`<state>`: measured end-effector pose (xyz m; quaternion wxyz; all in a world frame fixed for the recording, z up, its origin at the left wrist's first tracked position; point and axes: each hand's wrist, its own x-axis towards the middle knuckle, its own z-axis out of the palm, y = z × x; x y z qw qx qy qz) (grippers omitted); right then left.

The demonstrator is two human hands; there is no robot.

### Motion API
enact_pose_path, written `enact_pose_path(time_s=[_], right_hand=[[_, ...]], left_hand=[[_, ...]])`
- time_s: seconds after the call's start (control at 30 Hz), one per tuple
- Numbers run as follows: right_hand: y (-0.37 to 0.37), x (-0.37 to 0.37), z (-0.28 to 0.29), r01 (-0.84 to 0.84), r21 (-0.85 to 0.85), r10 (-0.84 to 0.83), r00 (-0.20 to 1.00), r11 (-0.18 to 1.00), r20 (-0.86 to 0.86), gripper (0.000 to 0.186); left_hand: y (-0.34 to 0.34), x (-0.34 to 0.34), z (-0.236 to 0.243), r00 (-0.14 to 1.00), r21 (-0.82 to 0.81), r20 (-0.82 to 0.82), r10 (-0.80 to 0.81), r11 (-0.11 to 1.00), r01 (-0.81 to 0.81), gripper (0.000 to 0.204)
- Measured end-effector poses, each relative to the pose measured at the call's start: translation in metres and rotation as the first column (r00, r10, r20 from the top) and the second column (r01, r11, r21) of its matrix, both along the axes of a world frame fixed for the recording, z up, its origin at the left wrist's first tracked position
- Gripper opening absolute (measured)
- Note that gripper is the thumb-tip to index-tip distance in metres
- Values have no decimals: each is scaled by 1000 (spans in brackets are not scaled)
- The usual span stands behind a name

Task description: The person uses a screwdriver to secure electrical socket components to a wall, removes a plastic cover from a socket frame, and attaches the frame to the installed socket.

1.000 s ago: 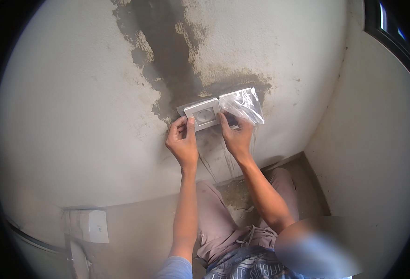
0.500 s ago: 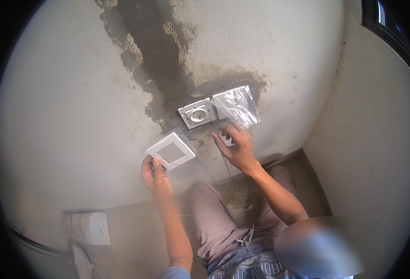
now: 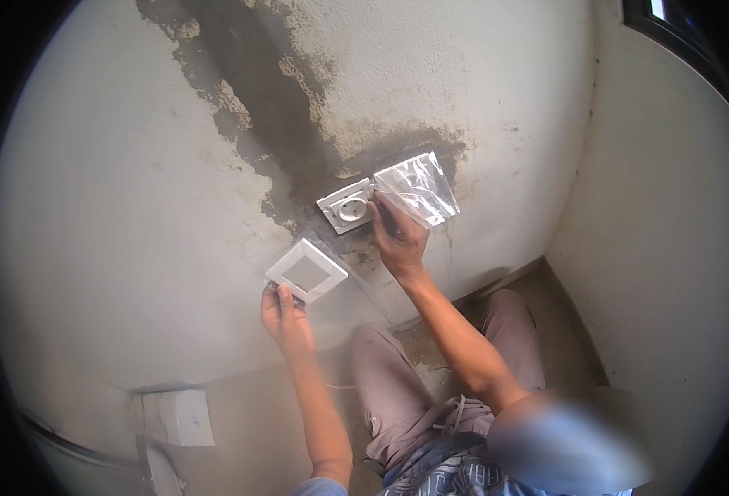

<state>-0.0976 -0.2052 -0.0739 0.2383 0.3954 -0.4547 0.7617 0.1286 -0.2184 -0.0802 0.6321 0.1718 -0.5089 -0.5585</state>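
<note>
My left hand pinches a white square cover frame by its lower left edge, thumb on the front. Clear plastic film clings around this frame, and its middle opening shows the wall behind. Up and to the right, a white wall socket with a round recess sits slightly tilted on the wall. At the socket's right edge is my right hand, thumb and forefinger close together and the other fingers curled. What they grip, if anything, is hidden. Just beside them, a square white plate under shiny clear film adjoins the socket.
A dark grey plaster strip runs down the pale wall to the socket. Low on the left stands a white box. My bent knees are close to the wall. A side wall rises on the right.
My right hand has moved up and left from below the film-covered plate to the socket's right edge. The left hand still holds the cover frame in nearly the same place.
</note>
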Motion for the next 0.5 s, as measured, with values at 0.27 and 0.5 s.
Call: enact_pose_path(time_s=[0.27,0.5], right_hand=[[7,0,7,71,108,-68,997,992,-28,12],[18,-19,7,-83,162,75,995,983,60,17]], left_hand=[[-12,-32,0,1000,-10,3,-10,1000,10,27],[-23,-66,8,986,-125,101,131,985,-118,27]])
